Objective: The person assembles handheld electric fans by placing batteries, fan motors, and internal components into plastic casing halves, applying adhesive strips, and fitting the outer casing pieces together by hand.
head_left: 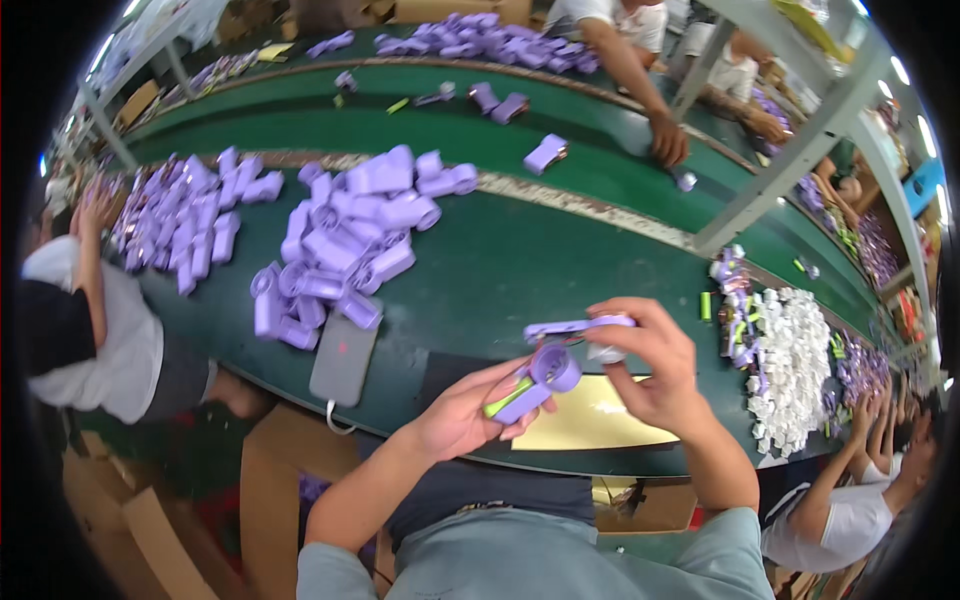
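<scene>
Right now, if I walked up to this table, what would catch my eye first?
Probably the heap of purple plastic housings piled on the green table, with a second heap further left. In front, the left hand holds a purple housing with a green part, while the right hand holds a flat purple cover just above it. At the right lies a mound of small white parts.

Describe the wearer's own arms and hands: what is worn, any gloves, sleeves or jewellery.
Both hands, the left hand and the right hand, are bare, with no gloves and no rings or watch that I can make out. The forearms are uncovered; short grey-blue sleeves of a T-shirt end at the upper arms.
</scene>
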